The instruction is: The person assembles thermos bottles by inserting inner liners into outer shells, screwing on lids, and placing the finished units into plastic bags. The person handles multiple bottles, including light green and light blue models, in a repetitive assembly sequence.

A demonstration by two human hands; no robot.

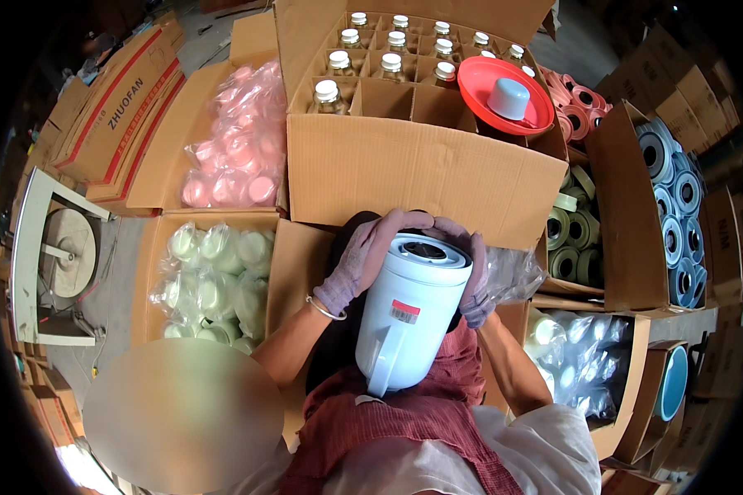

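Note:
A light blue plastic jug [409, 330], thermos-like in shape, rests on my lap with its handle [381, 363] turned toward me. A small red and white sticker [404, 311] is on its side, and its ringed top has a dark round centre [425, 251]. My left hand [370, 254], in a purple-grey glove, is wrapped round the upper left of the jug. On the upper right, my gloved right hand [475, 285] presses against it, its fingers partly hidden behind the jug. Clear plastic wrap [512, 276] lies beside my right hand.
Ahead, a divided carton [421, 161] holds several white-capped bottles [390, 66]; a red dish [479, 74] with a blue cup [509, 97] sits on its right corner. Around me stand cartons of bagged pink [239, 148] and green pieces [215, 264], and ringed blue parts [685, 194].

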